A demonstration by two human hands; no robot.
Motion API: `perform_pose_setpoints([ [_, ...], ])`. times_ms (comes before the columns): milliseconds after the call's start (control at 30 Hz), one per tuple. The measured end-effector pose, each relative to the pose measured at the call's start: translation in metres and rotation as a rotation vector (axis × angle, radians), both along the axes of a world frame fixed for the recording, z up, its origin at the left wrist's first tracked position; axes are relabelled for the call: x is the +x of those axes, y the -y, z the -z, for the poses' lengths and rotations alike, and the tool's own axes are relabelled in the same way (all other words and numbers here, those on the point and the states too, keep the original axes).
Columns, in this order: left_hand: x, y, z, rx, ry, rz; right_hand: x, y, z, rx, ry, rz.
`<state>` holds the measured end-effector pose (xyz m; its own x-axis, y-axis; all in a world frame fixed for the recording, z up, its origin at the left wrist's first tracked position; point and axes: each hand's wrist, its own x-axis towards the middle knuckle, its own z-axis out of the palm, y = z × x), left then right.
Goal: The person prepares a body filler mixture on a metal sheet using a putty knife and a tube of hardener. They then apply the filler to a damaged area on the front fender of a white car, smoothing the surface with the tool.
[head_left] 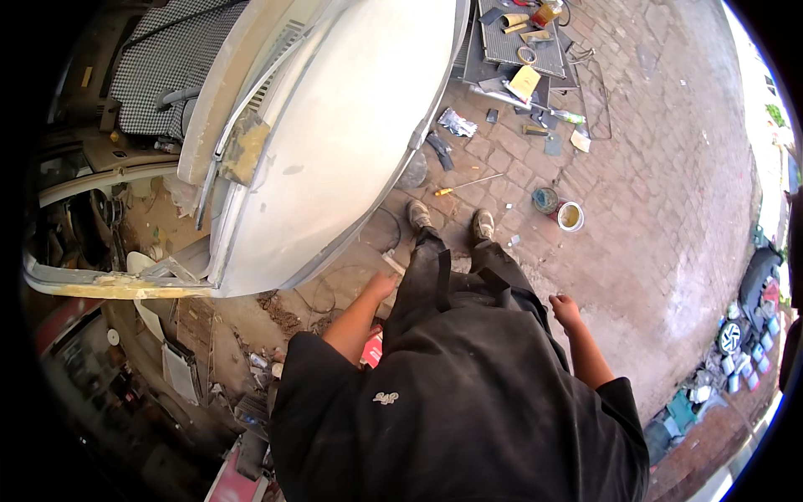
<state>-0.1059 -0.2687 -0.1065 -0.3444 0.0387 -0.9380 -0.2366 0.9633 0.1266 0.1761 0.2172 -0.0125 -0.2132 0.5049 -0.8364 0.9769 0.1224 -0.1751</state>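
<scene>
White panel [343, 125]: formed part of car shell [125, 286].
Left hand [382, 286]: hung near panel's right edge; grip curled, contents couldn't be told.
Right hand [565, 310]: hung farther right of panel; grip curled, contents likewise unclear.
Yellow-handled screwdriver [443, 192]: lay just right of panel.

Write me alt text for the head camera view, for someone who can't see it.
A black-clad person stands beside a whitish car panel, left hand and right hand lowered beside the body and loosely curled; whether either holds anything is unclear. On the paved ground ahead, a yellow-handled tool lies and an open can stands.
</scene>
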Motion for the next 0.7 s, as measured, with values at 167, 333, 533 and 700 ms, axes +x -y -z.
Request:
perform_pose_setpoints([
  [167,0.093,0.023,-0.114,0.495,0.658,-1.320,-0.005,-0.014,0.032,-0.105,0.022,0.197],
  [333,0.136,0.028,-0.170,0.642,0.511,-1.642,-0.055,-0.025,0.052,-0.190,-0.017,0.216],
  [533,0.139,0.010,-0.188,0.727,0.315,-1.710,-0.120,-0.005,0.060,-0.296,-0.179,0.165],
  [700,0.066,0.046,-0.216,0.452,0.246,-0.856,-0.198,0.002,0.049,-0.318,-0.372,0.056],
])
